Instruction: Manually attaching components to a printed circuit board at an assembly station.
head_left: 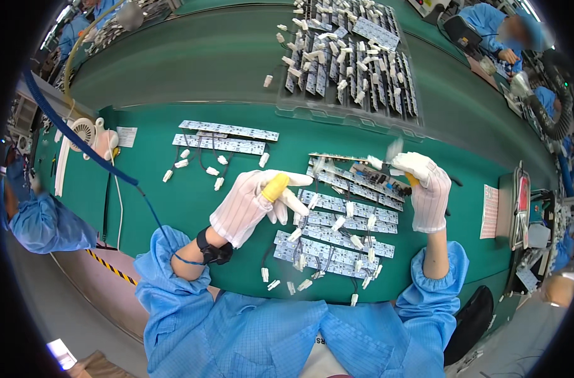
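My left hand [255,205], in a white glove with a yellow finger cot, reaches over the left ends of the circuit board strips [350,220] with its fingers stretched out and apart. The strips lie in a loose stack, with black wires and white connectors [338,223] hanging off. My right hand [425,189], also gloved, pinches at their far right end. At its fingertips is a small pale piece [395,149], smeared by motion. Close by, one strip [340,157] stands nearly edge-on, next to a board with dark components [381,179].
More strips [221,143] with wired connectors lie left on the green mat [154,189]. A clear tray [347,114] packed with strips stands at the back. A white fan [85,133] is far left, a metal rack [519,208] far right. A blue coiled cord [79,135] crosses the left side. People sit nearby.
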`<act>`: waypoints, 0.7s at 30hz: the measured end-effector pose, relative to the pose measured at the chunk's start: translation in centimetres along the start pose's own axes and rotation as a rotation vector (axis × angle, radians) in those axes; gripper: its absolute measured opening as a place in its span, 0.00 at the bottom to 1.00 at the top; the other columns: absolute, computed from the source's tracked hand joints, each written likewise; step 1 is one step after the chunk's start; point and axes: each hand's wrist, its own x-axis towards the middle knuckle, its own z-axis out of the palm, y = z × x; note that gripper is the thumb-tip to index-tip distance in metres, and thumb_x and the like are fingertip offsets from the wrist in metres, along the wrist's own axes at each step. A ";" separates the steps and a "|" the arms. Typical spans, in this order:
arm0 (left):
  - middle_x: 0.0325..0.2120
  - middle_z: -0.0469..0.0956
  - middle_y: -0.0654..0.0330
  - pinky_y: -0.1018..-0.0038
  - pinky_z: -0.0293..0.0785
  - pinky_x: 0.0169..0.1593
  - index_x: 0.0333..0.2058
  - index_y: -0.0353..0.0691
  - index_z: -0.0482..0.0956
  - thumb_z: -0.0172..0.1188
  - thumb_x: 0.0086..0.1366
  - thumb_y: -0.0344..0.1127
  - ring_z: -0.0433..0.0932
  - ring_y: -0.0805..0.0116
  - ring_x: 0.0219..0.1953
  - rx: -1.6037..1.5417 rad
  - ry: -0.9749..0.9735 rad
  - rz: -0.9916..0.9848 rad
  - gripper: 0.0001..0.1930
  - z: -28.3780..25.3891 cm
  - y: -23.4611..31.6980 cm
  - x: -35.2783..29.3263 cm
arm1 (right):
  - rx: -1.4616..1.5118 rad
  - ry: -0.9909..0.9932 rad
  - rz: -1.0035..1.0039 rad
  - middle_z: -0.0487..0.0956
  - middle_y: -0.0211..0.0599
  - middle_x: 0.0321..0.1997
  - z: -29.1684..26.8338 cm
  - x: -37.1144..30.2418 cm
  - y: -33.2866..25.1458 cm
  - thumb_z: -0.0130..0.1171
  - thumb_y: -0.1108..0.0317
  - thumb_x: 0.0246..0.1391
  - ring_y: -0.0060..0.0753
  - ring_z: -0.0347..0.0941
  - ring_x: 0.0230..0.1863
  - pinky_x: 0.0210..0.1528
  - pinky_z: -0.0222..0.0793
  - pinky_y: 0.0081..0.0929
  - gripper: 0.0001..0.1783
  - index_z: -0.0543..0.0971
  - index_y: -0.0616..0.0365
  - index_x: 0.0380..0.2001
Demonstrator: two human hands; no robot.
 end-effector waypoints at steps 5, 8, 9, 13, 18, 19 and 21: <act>0.29 0.82 0.52 0.81 0.73 0.28 0.52 0.30 0.72 0.42 0.63 0.68 0.77 0.74 0.22 0.069 -0.029 -0.002 0.40 -0.4 0.5 0.1 | 0.012 0.256 -0.123 0.82 0.41 0.37 -0.7 -0.3 -1.1 0.59 0.79 0.41 0.44 0.79 0.42 0.45 0.74 0.35 0.11 0.82 0.58 0.32; 0.35 0.81 0.48 0.71 0.76 0.35 0.59 0.30 0.61 0.38 0.59 0.74 0.79 0.65 0.28 -0.383 -0.030 -0.050 0.49 0.4 0.1 -0.6 | 0.135 0.427 -0.240 0.81 0.47 0.35 -1.1 -0.2 -2.5 0.60 0.71 0.42 0.49 0.79 0.40 0.44 0.75 0.43 0.09 0.81 0.64 0.29; 0.38 0.79 0.46 0.66 0.75 0.38 0.61 0.29 0.56 0.38 0.58 0.75 0.79 0.61 0.33 -0.490 -0.083 -0.039 0.51 0.7 -0.1 -0.3 | 0.207 0.389 -0.287 0.81 0.47 0.34 -1.1 -0.5 -3.1 0.59 0.68 0.43 0.49 0.79 0.39 0.44 0.75 0.43 0.10 0.80 0.64 0.29; 0.38 0.78 0.49 0.67 0.77 0.39 0.61 0.27 0.55 0.55 0.55 0.69 0.79 0.61 0.36 -0.452 -0.117 -0.142 0.51 1.3 1.3 -0.6 | 0.187 0.051 -0.373 0.79 0.45 0.38 -2.1 0.2 -5.1 0.61 0.65 0.42 0.50 0.76 0.44 0.46 0.73 0.42 0.13 0.79 0.60 0.32; 0.33 0.78 0.55 0.71 0.77 0.38 0.60 0.25 0.57 0.59 0.56 0.64 0.79 0.68 0.33 -0.460 -0.020 0.024 0.48 0.9 0.0 -1.3 | 0.260 -0.048 0.064 0.60 0.48 0.64 -1.6 -0.1 -5.4 0.68 0.48 0.44 0.48 0.56 0.66 0.66 0.49 0.47 0.52 0.56 0.64 0.64; 0.33 0.78 0.55 0.72 0.77 0.38 0.59 0.25 0.57 0.59 0.56 0.64 0.79 0.68 0.33 -0.467 -0.058 0.040 0.48 0.8 0.1 -1.1 | 0.454 0.006 0.184 0.64 0.47 0.61 -1.3 0.2 -6.1 0.67 0.45 0.44 0.44 0.61 0.62 0.63 0.55 0.43 0.52 0.55 0.66 0.64; 0.33 0.79 0.56 0.75 0.76 0.39 0.59 0.23 0.57 0.59 0.58 0.62 0.79 0.69 0.35 -0.368 -0.090 0.038 0.47 0.6 0.8 -1.1 | 0.653 0.054 0.306 0.68 0.46 0.57 -1.2 0.3 -6.8 0.65 0.42 0.45 0.41 0.67 0.57 0.60 0.61 0.40 0.53 0.55 0.67 0.63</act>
